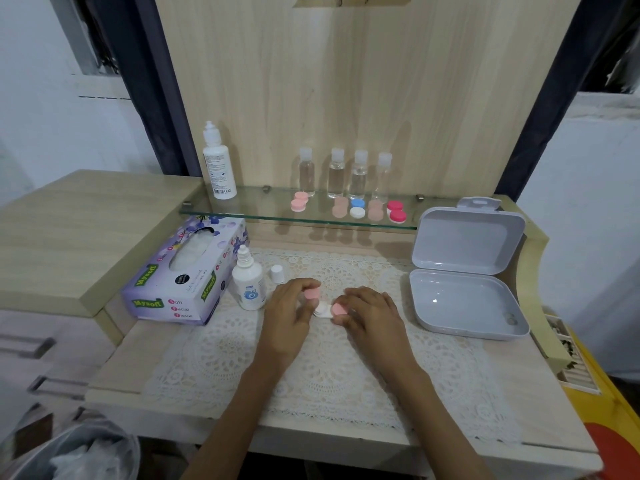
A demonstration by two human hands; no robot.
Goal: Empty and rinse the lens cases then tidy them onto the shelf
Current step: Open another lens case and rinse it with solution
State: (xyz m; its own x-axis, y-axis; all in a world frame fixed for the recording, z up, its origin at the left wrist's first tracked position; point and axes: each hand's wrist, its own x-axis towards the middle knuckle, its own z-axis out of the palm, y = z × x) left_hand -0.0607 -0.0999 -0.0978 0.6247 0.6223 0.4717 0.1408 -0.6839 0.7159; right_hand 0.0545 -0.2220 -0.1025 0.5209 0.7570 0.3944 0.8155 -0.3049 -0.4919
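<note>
A white lens case [322, 311] lies on the lace mat between my hands. My left hand [291, 308] pinches a pink cap [312, 293] just above the case's left end. My right hand [370, 311] pinches a second pink cap [339, 309] at the case's right end. The case's wells are mostly hidden by my fingers. Several other lens cases stand on the glass shelf [263, 212]: a light pink one [300, 201], a blue and white one [357, 208] and a red one [396, 211].
A small solution bottle [247, 284] stands left of my hands, its loose white cap [277, 274] beside it. A tissue box [188, 275] lies further left. An open grey plastic box [464, 282] sits at the right. A tall white bottle [218, 164] and several clear bottles stand on the shelf.
</note>
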